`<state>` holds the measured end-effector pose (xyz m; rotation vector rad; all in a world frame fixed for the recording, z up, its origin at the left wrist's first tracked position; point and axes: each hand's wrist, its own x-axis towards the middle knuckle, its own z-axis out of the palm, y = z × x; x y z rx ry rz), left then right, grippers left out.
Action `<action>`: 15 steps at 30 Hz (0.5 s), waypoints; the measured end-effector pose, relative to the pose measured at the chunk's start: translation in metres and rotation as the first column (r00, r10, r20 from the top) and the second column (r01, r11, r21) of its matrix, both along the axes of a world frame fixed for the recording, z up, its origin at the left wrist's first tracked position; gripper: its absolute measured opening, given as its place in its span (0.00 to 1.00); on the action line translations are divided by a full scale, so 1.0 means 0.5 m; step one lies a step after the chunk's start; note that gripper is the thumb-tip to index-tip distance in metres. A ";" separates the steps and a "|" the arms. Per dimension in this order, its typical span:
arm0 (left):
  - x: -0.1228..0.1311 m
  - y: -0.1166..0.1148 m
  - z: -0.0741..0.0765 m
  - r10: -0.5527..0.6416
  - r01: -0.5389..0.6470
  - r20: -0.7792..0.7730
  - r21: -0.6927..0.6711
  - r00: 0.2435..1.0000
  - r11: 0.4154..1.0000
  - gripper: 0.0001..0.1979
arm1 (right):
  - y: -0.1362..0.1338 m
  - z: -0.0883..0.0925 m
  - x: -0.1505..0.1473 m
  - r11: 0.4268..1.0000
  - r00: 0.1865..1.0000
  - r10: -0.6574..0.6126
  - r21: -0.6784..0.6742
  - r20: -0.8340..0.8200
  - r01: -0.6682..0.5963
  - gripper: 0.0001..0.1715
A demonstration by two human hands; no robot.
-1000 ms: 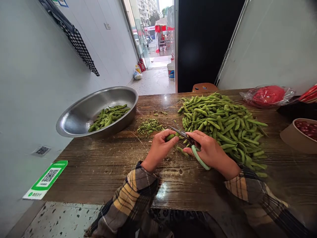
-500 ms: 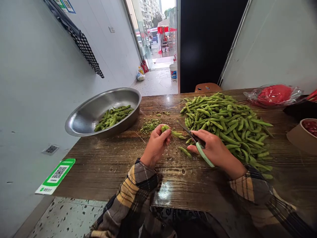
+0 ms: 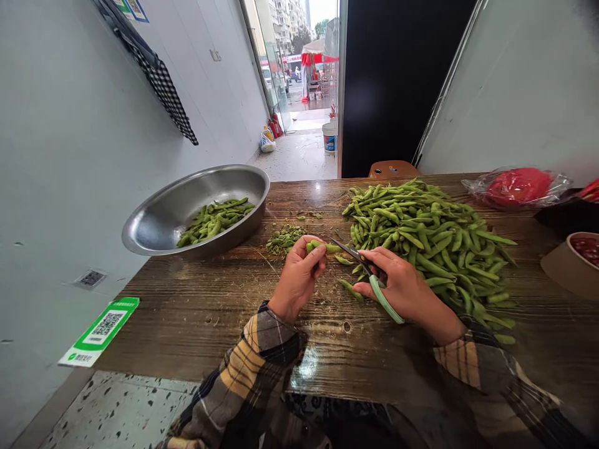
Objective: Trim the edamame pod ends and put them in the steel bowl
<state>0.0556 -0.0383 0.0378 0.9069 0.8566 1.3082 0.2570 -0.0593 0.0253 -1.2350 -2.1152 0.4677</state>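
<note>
Between the thumb and fingers of my left hand [image 3: 302,271] is a green edamame pod [image 3: 332,247], its far end pointing right. My right hand [image 3: 397,284] grips a pair of scissors [image 3: 386,302] with pale green handles and dark blades. The blade tips reach the right end of the held pod; whether they touch it I cannot tell. A large heap of edamame pods [image 3: 435,243] lies just beyond and right of my right hand. A small pile of cut trimmings [image 3: 285,239] sits behind my left hand.
A steel basin [image 3: 145,227] with some pods stands at the table's left end. Nearer lies a green QR-code card [image 3: 100,332]. To the right are a red item in clear plastic [image 3: 519,187] and a paper tub [image 3: 566,268] of red contents, on the wooden table [image 3: 187,318].
My scissors have moved left, so their tips now meet the end of the pod. The left hand has turned slightly and shifted a little right. The view has shifted slightly.
</note>
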 end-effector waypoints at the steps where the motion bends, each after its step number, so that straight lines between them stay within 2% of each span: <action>1: 0.002 -0.001 0.000 -0.002 0.002 -0.006 0.004 1.000 1.000 0.14 | 0.000 0.000 0.000 1.000 1.000 -0.002 0.009 -0.006 0.002 0.28; 8: 0.003 -0.003 -0.007 -0.057 0.057 0.001 -0.053 0.998 0.997 0.14 | 0.004 -0.010 0.003 0.997 0.999 0.011 0.083 -0.052 -0.007 0.23; 15: -0.002 0.006 -0.006 -0.022 0.023 0.047 -0.032 0.999 0.999 0.12 | -0.001 -0.005 0.004 0.997 0.998 0.056 0.046 0.035 -0.058 0.22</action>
